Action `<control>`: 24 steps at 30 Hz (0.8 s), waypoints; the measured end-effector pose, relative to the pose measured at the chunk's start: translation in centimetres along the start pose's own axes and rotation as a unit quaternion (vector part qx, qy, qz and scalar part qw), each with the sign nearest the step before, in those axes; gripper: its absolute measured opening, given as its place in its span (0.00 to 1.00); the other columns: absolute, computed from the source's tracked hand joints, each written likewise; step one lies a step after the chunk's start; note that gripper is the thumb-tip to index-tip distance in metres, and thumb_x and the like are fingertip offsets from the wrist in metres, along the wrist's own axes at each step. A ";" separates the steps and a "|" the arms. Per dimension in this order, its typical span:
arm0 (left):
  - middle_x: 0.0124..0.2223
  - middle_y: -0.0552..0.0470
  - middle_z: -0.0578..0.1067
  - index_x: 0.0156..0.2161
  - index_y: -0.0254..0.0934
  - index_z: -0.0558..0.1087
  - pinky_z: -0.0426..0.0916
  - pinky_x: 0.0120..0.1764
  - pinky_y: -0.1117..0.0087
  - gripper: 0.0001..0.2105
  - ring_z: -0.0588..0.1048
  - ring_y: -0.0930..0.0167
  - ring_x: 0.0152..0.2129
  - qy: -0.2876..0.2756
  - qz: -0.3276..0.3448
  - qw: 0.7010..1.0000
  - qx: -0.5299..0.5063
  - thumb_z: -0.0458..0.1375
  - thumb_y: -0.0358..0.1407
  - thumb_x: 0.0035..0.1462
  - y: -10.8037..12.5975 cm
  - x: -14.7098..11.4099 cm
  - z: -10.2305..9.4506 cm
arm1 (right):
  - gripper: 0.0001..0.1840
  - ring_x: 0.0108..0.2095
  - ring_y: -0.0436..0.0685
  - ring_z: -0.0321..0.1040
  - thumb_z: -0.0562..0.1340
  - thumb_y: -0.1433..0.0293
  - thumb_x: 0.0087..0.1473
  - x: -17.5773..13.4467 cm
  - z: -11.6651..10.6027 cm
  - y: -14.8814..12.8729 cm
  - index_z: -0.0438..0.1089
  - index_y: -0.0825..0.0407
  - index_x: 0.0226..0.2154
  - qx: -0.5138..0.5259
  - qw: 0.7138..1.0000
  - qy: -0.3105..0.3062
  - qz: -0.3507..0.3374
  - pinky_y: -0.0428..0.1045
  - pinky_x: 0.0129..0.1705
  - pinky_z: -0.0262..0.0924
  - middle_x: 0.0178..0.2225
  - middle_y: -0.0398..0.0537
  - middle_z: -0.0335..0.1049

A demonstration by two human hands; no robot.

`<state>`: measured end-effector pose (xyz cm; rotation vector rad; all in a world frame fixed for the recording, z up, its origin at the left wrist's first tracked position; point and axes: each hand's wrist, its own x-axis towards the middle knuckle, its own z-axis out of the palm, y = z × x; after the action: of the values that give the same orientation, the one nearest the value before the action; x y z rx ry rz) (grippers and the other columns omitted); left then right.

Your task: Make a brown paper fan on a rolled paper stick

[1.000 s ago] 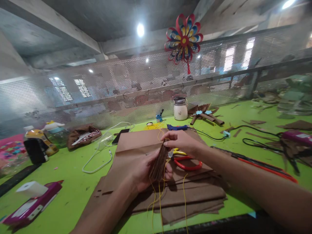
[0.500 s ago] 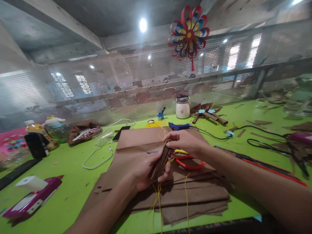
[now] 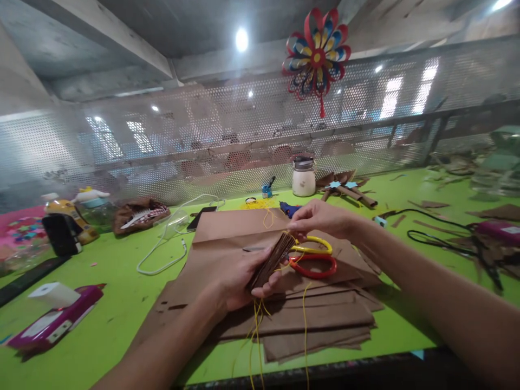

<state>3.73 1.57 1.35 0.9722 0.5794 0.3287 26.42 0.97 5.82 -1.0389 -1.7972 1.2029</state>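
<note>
Left hand (image 3: 238,279) clamps the stack (image 3: 271,262), likely to align it, string (image 3: 257,330) trailing toward the surface's (image 3: 117,303) near edge; right hand's (image 3: 325,219) grip I cannot tell.

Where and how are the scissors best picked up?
Probably by the red handle and yellow handle, coming from the right: both loops of the scissors face that way, while a blade points left, near the left hand.
</note>
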 end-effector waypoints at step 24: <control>0.46 0.42 0.72 0.49 0.36 0.68 0.65 0.39 0.66 0.19 0.72 0.67 0.36 0.040 0.067 0.984 0.160 0.50 0.45 0.58 0.8 -0.8 0.3 | 0.06 0.14 0.39 0.50 0.64 0.75 0.39 0.7 0.7 0.6 0.66 0.58 0.20 0.197 0.977 0.039 0.074 0.39 0.16 0.47 0.20 0.49 0.71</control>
<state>3.22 1.38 2.38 1.3152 0.6537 0.4035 25.67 1.47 5.14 -0.9824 -1.3638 1.5114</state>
